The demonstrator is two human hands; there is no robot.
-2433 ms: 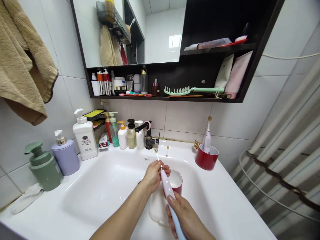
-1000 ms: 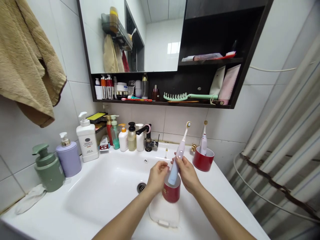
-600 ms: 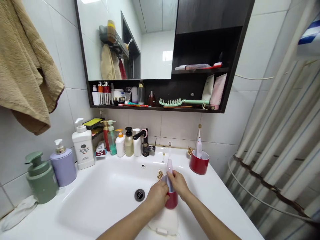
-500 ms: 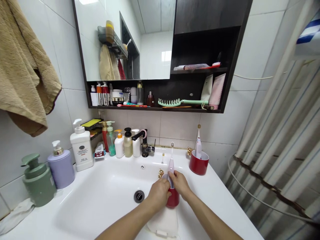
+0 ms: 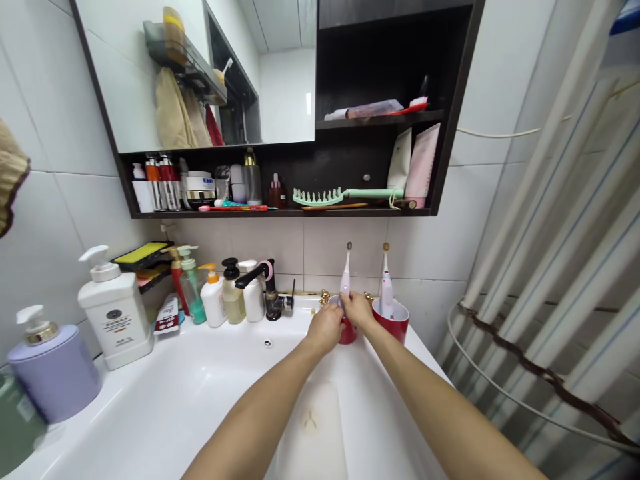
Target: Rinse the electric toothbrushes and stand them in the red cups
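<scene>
A single head-worn camera looks forward and down over the sink, near the left hand and right hand, facing a wall cabinet.

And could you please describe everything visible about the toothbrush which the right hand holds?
The toothbrush has a smooth, pale pink body, apparently plastic, narrowing to a thin neck and a small, dark-looking brush head. It stands almost upright, brush head up, leaning slightly right in the picture, its lower part hidden, apparently inside the red cup. The right hand grips its body; whether the left hand, on the red cup, also touches it is unclear.
</scene>
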